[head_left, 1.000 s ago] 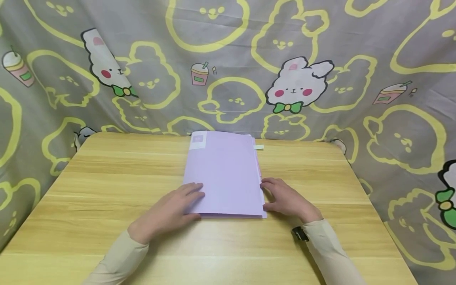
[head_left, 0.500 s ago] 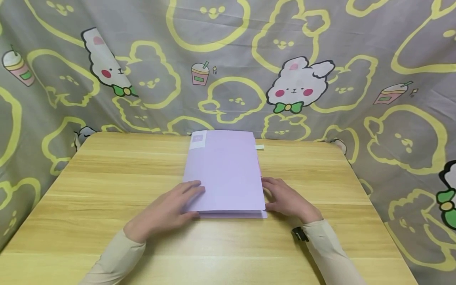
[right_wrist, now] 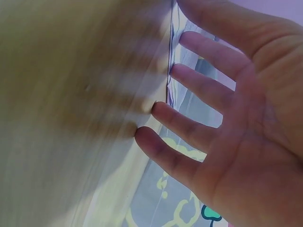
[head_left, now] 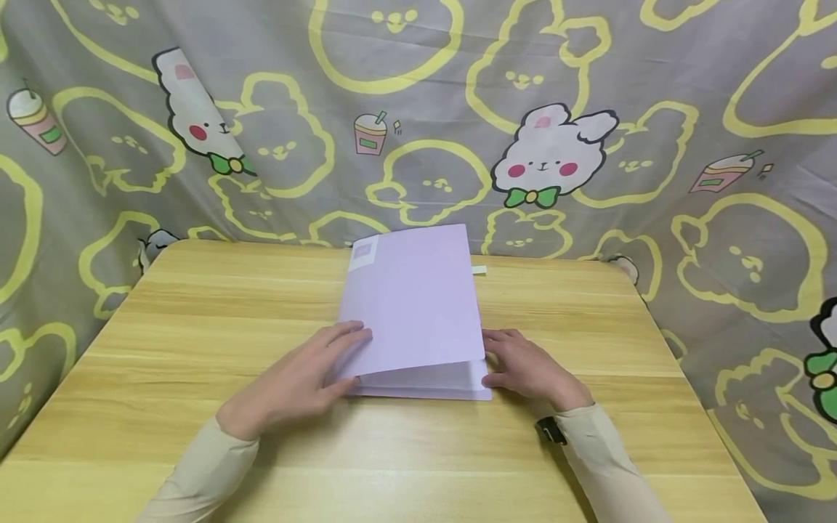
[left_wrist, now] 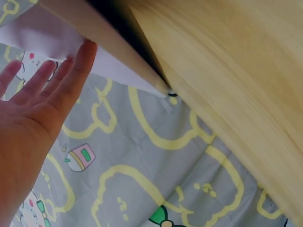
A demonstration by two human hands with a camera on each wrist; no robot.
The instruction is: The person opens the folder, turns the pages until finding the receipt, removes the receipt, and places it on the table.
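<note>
A lilac document folder with a white corner label lies on the table, its front cover raised along the right side and a gap showing at the near edge. My left hand rests at the folder's spine side, fingertips on the cover and thumb by the lower left corner. At the opposite edge, my right hand has its fingers against the folder's side, close to the lifted cover corner. The right wrist view has these fingers spread beside the sheet edges. Whatever is inside stays mostly hidden.
The wood-grain table extends around the folder. Behind and at both sides hangs a grey curtain with cartoon prints. A pale tab sticks out from the folder's right edge. A black band sits at the right wrist.
The folder's front cover has risen on the right, widening the gap at its near edge. My left hand has shifted slightly left and away from me; the right hand has barely moved.
</note>
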